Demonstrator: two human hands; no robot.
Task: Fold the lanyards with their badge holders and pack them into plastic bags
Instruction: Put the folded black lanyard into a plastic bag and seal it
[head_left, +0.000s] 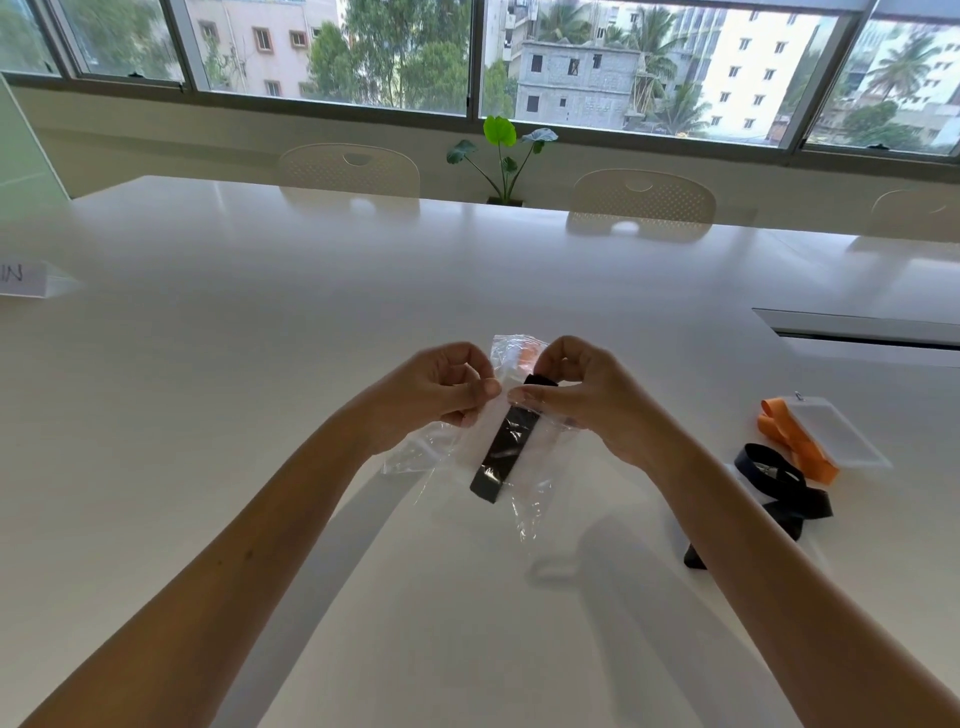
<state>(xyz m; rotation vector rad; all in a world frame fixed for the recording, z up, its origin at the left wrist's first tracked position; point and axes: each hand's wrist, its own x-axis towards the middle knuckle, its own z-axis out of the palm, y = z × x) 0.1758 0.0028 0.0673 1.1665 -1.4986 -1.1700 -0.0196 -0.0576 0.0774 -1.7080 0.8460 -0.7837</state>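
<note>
1. At the far left edge of the glossy white counter (218, 364) stands a small folded white paper name tent (31, 280) with dark letters on it.
2. My left hand (436, 389) is raised above the counter, its fingers (480, 387) curled and pinching the left side of the clear crinkled plastic bag (524, 467) near its top.
3. Inside that bag I see a folded black fabric lanyard (501, 447) lying as a slanted strip, with a pale badge holder (491, 431) just beside it; something orange shows through the bag's upper end, too blurred for me to name.
4. My right hand (582, 395) faces the left one, thumb and fingers clamped on the bag's right side and on the lanyard's upper end; the two thumbs almost meet.
5. To the right, on the counter and well apart from the bag, lies a loose black ribbon lanyard (789, 499).
6. Just beyond it rests an orange ribbon lanyard (800, 441) touching a clear rectangular plastic badge holder (841, 439).
</note>
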